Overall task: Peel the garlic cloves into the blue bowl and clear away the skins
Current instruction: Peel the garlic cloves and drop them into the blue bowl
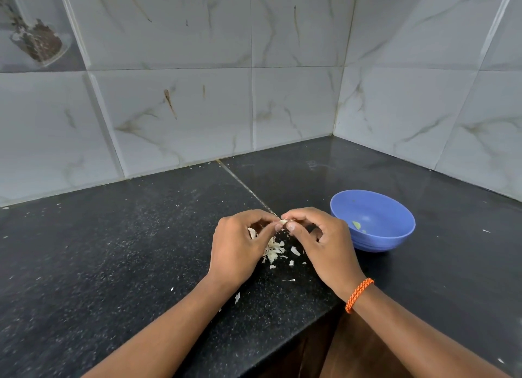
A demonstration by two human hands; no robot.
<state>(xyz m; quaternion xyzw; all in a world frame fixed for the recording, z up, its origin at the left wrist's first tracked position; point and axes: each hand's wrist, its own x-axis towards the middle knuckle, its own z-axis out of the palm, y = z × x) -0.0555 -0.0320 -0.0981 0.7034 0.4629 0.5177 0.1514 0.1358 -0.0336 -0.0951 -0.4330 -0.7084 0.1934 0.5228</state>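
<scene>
A view from above and behind two bare forearms, reaching onto a black speckled surface point(113, 250) set in the corner of a kitchen. Both hands meet near the middle of the view, just above the surface. The left hand point(237, 247) has its fingers curled inward, and its thumb and fingertips pinch a small pale garlic clove point(284, 222). The right hand point(319, 239) is curled the same way — its thumb and forefinger pinch the same clove from the other side, so the two hands touch at the fingertips. More pale scraps show inside the left palm, though what they are is hard to tell.

Directly below the hands lies a loose heap of papery white skins point(274, 252), with smaller flakes scattered toward the near edge of the surface and a few off to the left.

A blue bowl point(395, 236) stands upright just to the right of the right hand, close but not touching it. Inside it are a couple of small greenish bits; whether they are peeled garlic cannot be made out.

The right wrist wears an orange braided bracelet point(358, 295). Behind the surface rise two walls of pale grey marble-patterned tiles point(282, 67) — one tile at the top left carries a printed picture.
</scene>
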